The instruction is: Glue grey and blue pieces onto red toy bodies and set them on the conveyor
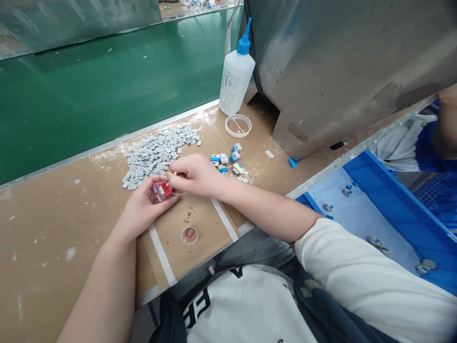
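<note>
My left hand (143,207) holds a small red block-shaped part (163,190) just above the brown worktop (53,214). My right hand (194,174) pinches a thin stick (172,177) whose tip touches the top of the red part. Right behind both hands lies a heap of several small grey pieces (157,152). A few blue-and-white parts (228,162) sit to the right of my right hand.
A white squeeze bottle with a blue nozzle (236,76) stands at the back beside a shallow white ring-shaped dish (238,126). A small round lid (189,234) lies near the front edge. A green conveyor belt (89,95) runs behind. A blue bin (385,224) with parts is at right, another person's sleeve (433,147) beyond it.
</note>
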`<move>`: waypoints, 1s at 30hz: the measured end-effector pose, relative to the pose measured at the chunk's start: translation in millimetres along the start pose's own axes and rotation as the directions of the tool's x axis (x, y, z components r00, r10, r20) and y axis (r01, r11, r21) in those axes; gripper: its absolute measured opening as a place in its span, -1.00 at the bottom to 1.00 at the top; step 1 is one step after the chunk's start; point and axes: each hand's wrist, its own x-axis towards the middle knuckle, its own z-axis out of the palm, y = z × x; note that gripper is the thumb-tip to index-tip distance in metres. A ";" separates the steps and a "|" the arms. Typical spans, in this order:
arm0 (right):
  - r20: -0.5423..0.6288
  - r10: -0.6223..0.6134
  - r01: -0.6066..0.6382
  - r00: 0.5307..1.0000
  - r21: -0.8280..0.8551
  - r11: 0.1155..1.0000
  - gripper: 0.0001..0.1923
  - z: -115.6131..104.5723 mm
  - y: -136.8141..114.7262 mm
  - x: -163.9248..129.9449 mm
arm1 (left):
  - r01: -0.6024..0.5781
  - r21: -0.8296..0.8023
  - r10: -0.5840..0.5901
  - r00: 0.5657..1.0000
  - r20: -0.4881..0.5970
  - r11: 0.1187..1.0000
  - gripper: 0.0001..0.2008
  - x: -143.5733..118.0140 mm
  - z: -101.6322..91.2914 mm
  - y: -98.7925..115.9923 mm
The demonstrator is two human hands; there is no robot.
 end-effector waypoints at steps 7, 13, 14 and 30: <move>0.087 -0.009 0.006 0.996 0.028 1.000 -0.67 -2.6 -3.4 -0.8 | -0.027 0.001 0.027 1.000 -0.008 1.000 -0.38 0.9 -1.1 -1.4; 0.114 -0.025 0.015 0.993 0.082 0.996 -0.64 -1.1 -3.2 -1.2 | -0.024 -0.008 0.024 1.000 -0.011 1.000 -0.36 1.7 -2.0 -5.4; 0.109 -0.032 0.021 0.994 0.100 0.995 -0.63 -0.6 -3.2 -1.4 | -0.021 0.000 0.021 1.000 -0.014 1.000 -0.36 1.8 -1.8 -5.3; 0.076 -0.043 0.032 0.996 0.137 0.990 -0.59 3.4 1.6 -0.9 | -0.029 0.040 0.029 1.000 -0.008 0.999 -0.42 0.2 1.3 1.0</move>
